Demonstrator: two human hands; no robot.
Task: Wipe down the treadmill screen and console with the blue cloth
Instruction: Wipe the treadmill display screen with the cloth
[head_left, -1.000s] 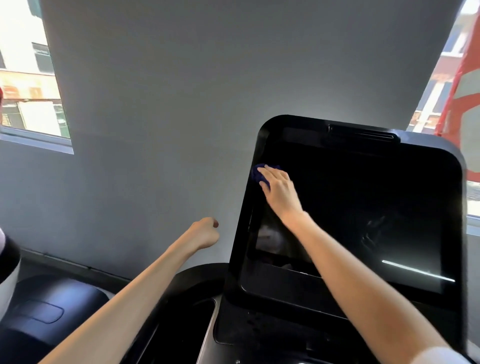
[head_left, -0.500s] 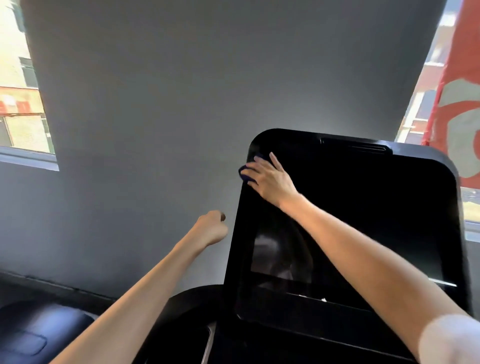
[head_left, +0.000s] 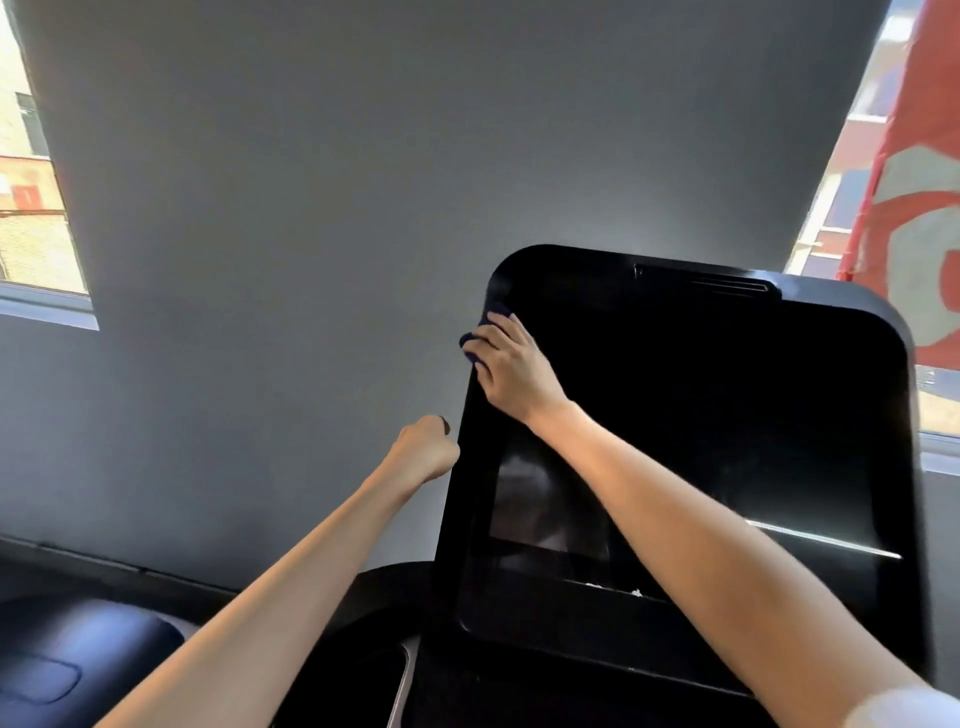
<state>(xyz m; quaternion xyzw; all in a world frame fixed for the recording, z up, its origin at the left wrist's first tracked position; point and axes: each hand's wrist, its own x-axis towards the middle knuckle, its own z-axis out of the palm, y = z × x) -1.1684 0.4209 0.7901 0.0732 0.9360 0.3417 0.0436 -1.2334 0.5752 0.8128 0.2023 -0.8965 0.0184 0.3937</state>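
Closest to us, below the screen (head_left: 701, 415), our two bare arms reached up, and a bit of white sleeve (head_left: 904, 709) showed on the right one. Under the screen's left corner the console (head_left: 519, 691) had a deep dark pocket (head_left: 363, 675). We could not tell if anything was in it. Along the bottom of the screen ran a thin ledge (head_left: 597, 592), and a few tiny white bits (head_left: 636, 592) lay on it.

Our left hand (head_left: 423, 449) was curled into a fist just beside the screen's left edge, about halfway up. We saw nothing in it.

Higher up, at the screen's top left corner, our right hand (head_left: 511, 371) held the blue cloth (head_left: 475, 338). The fingers were bent over the cloth and pressed it against the black edge. Only small dark blue bits stuck out past the fingertips.

Far left of the screen and low down sat a dark blue padded thing (head_left: 78, 654). Behind the screen stood a grey wall (head_left: 363, 208). A bright window (head_left: 31, 208) was far off to the screen's left, and a red banner (head_left: 924, 182) hung above its right corner.
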